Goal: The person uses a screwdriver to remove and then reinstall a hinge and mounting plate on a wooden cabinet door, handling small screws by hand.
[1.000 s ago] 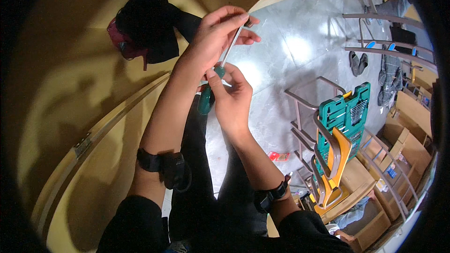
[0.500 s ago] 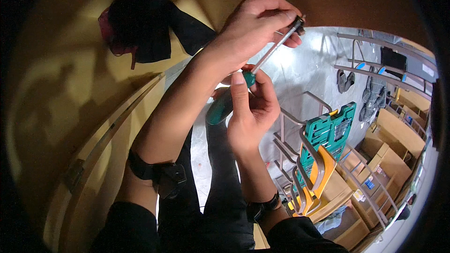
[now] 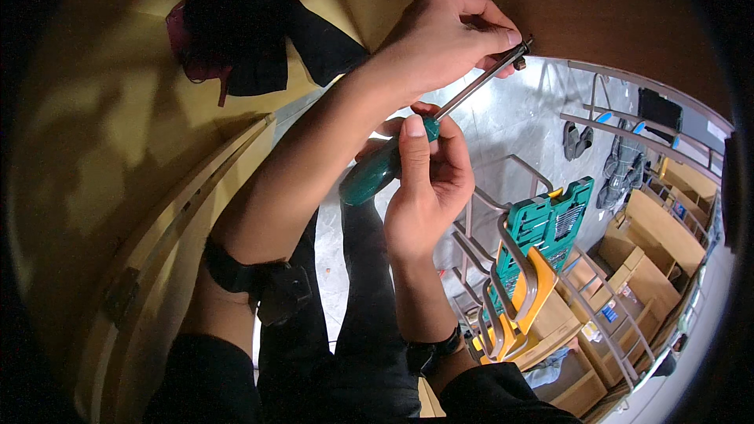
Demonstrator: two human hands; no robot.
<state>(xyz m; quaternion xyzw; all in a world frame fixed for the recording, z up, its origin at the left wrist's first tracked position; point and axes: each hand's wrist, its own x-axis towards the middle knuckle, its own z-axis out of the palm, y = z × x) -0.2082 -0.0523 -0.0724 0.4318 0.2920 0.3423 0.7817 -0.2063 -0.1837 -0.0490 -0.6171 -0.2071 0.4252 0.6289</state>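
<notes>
My right hand point(image 3: 426, 202) is wrapped around the green handle of a screwdriver point(image 3: 371, 174), thumb along its collar. The metal shaft slants up and to the right. At its tip, the fingers of my left hand point(image 3: 449, 35) pinch a small dark metal fitting point(image 3: 521, 55), possibly a screw or bracket; its exact kind is too small to tell. This fitting is close to the lower edge of a brown wooden panel point(image 3: 613, 16). My left forearm crosses above and left of my right hand. Both forearms wear black straps.
Black cloth point(image 3: 243, 31) hangs at the upper left by a wooden wall. A wooden rail point(image 3: 188, 208) curves below it. At right, an open green tool case point(image 3: 542, 224) rests on a yellow chair point(image 3: 530, 286) with metal legs. Shoes point(image 3: 577, 140) and a metal ladder-like frame point(image 3: 652, 135) lie beyond.
My left hand and the screwdriver tip have moved slightly right, with the fitting now nearer the panel's edge. The screwdriver handle shows more fully. The view has shifted a little.
</notes>
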